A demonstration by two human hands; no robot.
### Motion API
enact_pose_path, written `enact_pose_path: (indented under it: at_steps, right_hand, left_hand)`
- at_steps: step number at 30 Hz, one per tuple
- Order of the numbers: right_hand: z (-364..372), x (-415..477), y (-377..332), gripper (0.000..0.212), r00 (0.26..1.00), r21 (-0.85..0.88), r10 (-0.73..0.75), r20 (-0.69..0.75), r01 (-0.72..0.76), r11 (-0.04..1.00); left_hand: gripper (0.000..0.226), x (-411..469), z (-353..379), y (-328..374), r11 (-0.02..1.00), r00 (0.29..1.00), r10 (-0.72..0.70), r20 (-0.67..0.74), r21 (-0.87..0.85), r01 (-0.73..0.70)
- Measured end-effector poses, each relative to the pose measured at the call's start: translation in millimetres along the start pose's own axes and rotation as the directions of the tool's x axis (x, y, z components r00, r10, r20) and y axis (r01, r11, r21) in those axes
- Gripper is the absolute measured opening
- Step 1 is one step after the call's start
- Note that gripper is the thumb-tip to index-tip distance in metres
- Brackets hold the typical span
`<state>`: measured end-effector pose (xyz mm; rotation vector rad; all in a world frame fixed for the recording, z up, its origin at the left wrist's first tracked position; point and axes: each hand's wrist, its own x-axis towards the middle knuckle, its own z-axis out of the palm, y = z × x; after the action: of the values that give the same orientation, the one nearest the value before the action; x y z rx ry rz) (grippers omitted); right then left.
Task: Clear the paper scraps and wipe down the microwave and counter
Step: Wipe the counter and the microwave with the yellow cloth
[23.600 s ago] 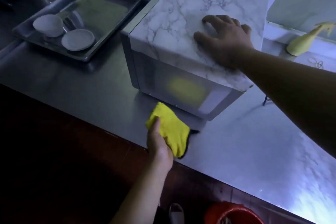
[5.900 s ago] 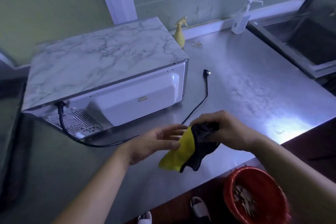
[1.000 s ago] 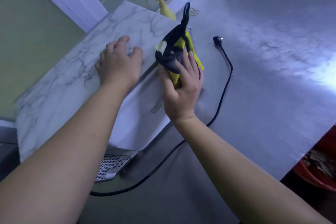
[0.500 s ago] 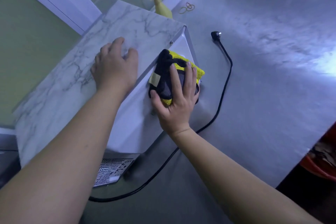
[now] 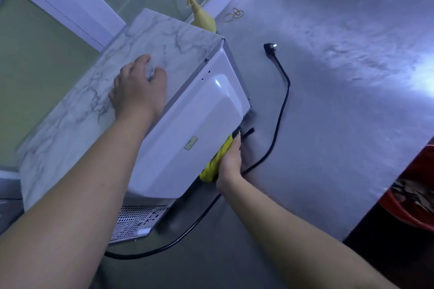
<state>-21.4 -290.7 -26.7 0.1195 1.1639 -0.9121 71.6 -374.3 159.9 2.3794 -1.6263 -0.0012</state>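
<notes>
Head camera, looking down at a steel table (image 5: pixel 352 124) in dim bluish light. A microwave (image 5: pixel 204 112) stands on it, turned so that its white back panel faces the viewer; its top has a grey-veined marble pattern.

The person's left hand (image 5: pixel 138 91) lies palm down on the marbled top near the back edge, its grip apart, fingers spread and holding nothing, seemingly to steady the microwave. The right hand (image 5: pixel 231 159) is at the lower right edge of the back panel. Its fingers lie straight along a folded yellow and black cloth (image 5: pixel 215 162) and press it against the panel; this grip is apart too, not curled round the cloth, and the thumb is hidden.

A black power cord (image 5: pixel 280 112) runs from under the microwave across the table to an unplugged plug (image 5: pixel 270 47). Behind the microwave stand a yellow spray bottle (image 5: pixel 202 16) and a few rubber bands (image 5: pixel 234 15). Below the table's right edge, a red bin (image 5: pixel 413 202) holds what look like paper scraps.

The step in hand appears to be wiping the microwave's back. The next move probably calls for sliding the cloth along the panel's lower edge, clear of the cord, then wiping the table.

A small label (image 5: pixel 190 143) sits on the back panel; its writing is too small to read. No brand shows.
</notes>
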Motion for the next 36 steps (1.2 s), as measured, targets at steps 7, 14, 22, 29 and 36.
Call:
enact_pose_path:
  at_steps: [7,14,22,29,36]
  right_hand:
    - [-33,-47,31,0.059,0.928,0.027,0.216,0.304,-0.235,0.972]
    - [-58,-85,-34,0.060,0.927,0.156,-0.181,0.329,0.135,0.978]
    - [39,-84,-89,0.059,0.396,-0.307,-0.851,0.344,0.904,0.297]
    - [40,-70,-51,0.042,0.374,-0.326,-0.895,0.245,0.901,0.287]
    - [38,-85,35,0.050,0.324,-0.367,-0.933,0.156,0.896,0.250]
  left_hand:
    - [0.052,0,-1,1,1.000,1.000,-0.008,0.004,0.009,0.008]
    - [0.053,-2,-4,4,0.999,0.999,0.003,0.032,0.033,-0.004]
    - [0.052,3,0,1,0.999,0.998,0.031,0.052,0.030,-0.033]
    - [0.055,6,8,3,0.997,0.997,0.055,0.055,0.059,-0.058]
    - [0.055,4,8,4,0.995,0.995,0.081,0.064,0.050,-0.084]
